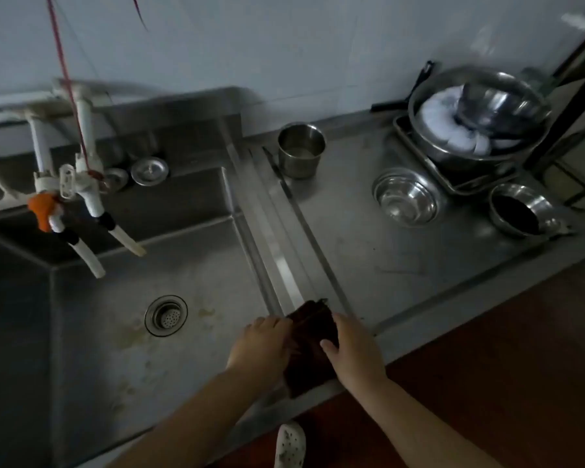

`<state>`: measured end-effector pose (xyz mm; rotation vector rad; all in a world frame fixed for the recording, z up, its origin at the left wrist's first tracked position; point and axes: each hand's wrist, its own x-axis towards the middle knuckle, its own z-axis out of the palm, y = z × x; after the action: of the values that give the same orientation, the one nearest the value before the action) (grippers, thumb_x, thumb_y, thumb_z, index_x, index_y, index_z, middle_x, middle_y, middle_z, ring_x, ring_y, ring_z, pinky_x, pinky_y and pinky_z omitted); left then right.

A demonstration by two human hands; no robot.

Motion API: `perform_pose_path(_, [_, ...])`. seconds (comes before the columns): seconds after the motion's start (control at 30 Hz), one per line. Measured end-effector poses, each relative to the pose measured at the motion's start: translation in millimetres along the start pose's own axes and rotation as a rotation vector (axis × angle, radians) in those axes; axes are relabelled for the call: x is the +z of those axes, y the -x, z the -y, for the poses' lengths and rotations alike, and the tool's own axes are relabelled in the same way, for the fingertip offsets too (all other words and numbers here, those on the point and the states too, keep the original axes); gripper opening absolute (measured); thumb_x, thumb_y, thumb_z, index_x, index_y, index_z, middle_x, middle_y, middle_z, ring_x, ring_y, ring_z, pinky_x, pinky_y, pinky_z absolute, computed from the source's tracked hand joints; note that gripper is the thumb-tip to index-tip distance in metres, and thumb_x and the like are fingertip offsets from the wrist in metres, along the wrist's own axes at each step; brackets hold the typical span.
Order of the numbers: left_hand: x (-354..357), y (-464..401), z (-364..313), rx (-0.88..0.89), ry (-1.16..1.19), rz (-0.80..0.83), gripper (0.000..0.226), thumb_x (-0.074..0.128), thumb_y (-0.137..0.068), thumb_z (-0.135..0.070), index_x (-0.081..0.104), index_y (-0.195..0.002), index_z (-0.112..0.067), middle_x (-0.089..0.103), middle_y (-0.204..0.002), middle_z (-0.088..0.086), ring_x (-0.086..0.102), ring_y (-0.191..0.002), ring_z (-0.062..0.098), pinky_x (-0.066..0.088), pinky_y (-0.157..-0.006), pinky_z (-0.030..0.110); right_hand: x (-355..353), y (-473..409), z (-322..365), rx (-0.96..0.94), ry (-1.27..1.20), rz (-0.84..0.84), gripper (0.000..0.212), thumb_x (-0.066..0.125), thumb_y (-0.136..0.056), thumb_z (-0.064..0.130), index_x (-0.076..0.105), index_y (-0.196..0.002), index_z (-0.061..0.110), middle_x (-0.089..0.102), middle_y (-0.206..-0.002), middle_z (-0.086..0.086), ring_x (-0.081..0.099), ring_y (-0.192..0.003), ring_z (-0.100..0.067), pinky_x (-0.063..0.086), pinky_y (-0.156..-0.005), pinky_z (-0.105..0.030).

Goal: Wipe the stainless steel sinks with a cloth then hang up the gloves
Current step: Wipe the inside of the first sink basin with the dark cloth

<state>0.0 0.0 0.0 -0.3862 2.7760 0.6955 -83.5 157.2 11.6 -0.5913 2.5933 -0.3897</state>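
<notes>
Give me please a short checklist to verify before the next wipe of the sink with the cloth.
1. Cloth held: ok, left hand and right hand both hold it on the sink's near right rim.
2. Basin free of dishes: ok, only yellowish stains near the drain.
3. Drain strainer in place: ok.
4. Hoses clear of the wiping path: cannot tell, they hang over the far left side.
5. Water off: ok, no stream visible.
6. Gloves located: not ok, none in view.

Person's body as seen from the head camera. Left hand [262, 346] and right hand [352, 352]: bare, ungloved, forearms unsleeved. At 6 o'clock, one white perforated clog-style shoe [289, 445], its toe dotted with round holes.
</notes>
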Motion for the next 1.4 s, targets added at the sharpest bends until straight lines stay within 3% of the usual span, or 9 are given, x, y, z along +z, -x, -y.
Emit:
perform_pose_path(0.23, [20, -24, -11, -0.110, 0.198, -0.094, 0.065, 0.054, -0.084, -0.022, 0.023, -0.140, -0.035, 0.039, -0.142, -0.010, 0.042, -0.126, 0.016, 0.034, -0.106, 0.034, 9, -25, -3, 0.059, -0.232, -0.049, 0.045, 0.071, -0.080, 0.029, 0.051, -0.118, 0.018, 0.055, -0.107, 0.008, 0.054, -0.105, -0.011, 0.048, -0.085, -0.023])
perform_pose_path(0.37, [23, -27, -7, -0.159, 0.237, -0.099, 0.069, 0.061, -0.083, -0.028, 0.024, -0.141, -0.029, 0.043, -0.139, -0.004, 0.040, -0.126, 0.016, 0.032, -0.106, 0.031, 9, -28, 2, 0.077, -0.225, -0.071, 0.035, 0.072, -0.079, 0.024, 0.053, -0.108, 0.020, 0.047, -0.093, 0.013, 0.054, -0.089, -0.006, 0.035, -0.063, -0.010])
perform_pose_path(0.5, [18, -24, 1, -0.175, 0.287, -0.071, 0.059, 0.057, -0.085, -0.034, 0.033, -0.138, -0.024, 0.047, -0.134, -0.002, 0.040, -0.124, 0.017, 0.031, -0.103, 0.028, 8, -23, 20, -0.096, -0.060, -0.066, 0.012, 0.066, -0.083, 0.020, 0.058, -0.092, 0.022, 0.053, -0.087, 0.011, 0.055, -0.083, -0.008, 0.036, -0.065, -0.015])
perform_pose_path(0.73, [-24, 9, 64, -0.078, 0.352, -0.176, 0.067, 0.065, -0.076, -0.036, 0.041, -0.137, -0.028, 0.041, -0.139, -0.007, 0.032, -0.130, 0.014, 0.028, -0.109, 0.031, 8, -18, 94, -0.426, 0.035, 0.051, 0.015, 0.064, -0.081, 0.015, 0.062, -0.093, 0.025, 0.065, -0.088, 0.010, 0.059, -0.081, -0.008, 0.027, -0.059, -0.006])
perform_pose_path(0.87, [-49, 26, 108, -0.048, 0.321, -0.142, 0.016, 0.061, -0.079, -0.026, 0.067, -0.091, -0.017, 0.067, -0.092, 0.005, 0.059, -0.093, 0.025, 0.040, -0.078, 0.029, 15, -23, 140, -0.471, -0.009, 0.103, 0.017, 0.064, -0.081, 0.017, 0.063, -0.096, 0.025, 0.068, -0.087, 0.006, 0.063, -0.081, -0.011, 0.036, -0.062, -0.013])
perform_pose_path(0.93, [-52, 34, 128, -0.142, 0.334, -0.134, 0.012, 0.059, -0.080, -0.026, 0.064, -0.086, -0.018, 0.065, -0.087, 0.005, 0.059, -0.084, 0.024, 0.038, -0.065, 0.027, 24, -30, 156, -0.415, -0.055, 0.165, 0.025, 0.064, -0.083, 0.019, 0.064, -0.107, 0.024, 0.068, -0.095, 0.007, 0.063, -0.087, -0.011, 0.043, -0.067, -0.017])
perform_pose_path(1.03, [-50, 38, 153, -0.219, 0.364, -0.174, 0.005, 0.058, -0.080, -0.025, 0.063, -0.082, -0.023, 0.067, -0.084, 0.000, 0.060, -0.080, 0.020, 0.032, -0.058, 0.024, 46, -45, 172, -0.372, -0.019, 0.267, 0.010, 0.066, -0.078, 0.021, 0.065, -0.087, 0.022, 0.065, -0.080, 0.005, 0.063, -0.077, -0.014, 0.035, -0.054, -0.017])
perform_pose_path(1.2, [-34, 27, 184, -0.360, 0.401, -0.193, 0.012, 0.058, -0.084, -0.024, 0.063, -0.095, -0.023, 0.066, -0.092, -0.002, 0.062, -0.085, 0.021, 0.037, -0.059, 0.025, 80, -89, 181, -0.338, -0.002, 0.358, 0.004, 0.064, -0.080, 0.020, 0.064, -0.078, 0.024, 0.058, -0.070, 0.011, 0.060, -0.070, -0.012, 0.034, -0.053, -0.022])
perform_pose_path(1.4, [-15, 13, 223, -0.490, 0.427, -0.205, 0.030, 0.059, -0.085, -0.021, 0.061, -0.115, -0.024, 0.063, -0.112, -0.003, 0.058, -0.102, 0.016, 0.046, -0.080, 0.025, 96, -172, 185, -0.472, 0.207, 0.227, 0.007, 0.059, -0.082, 0.012, 0.065, -0.084, 0.015, 0.064, -0.084, -0.005, 0.060, -0.079, -0.025, 0.032, -0.058, -0.027])
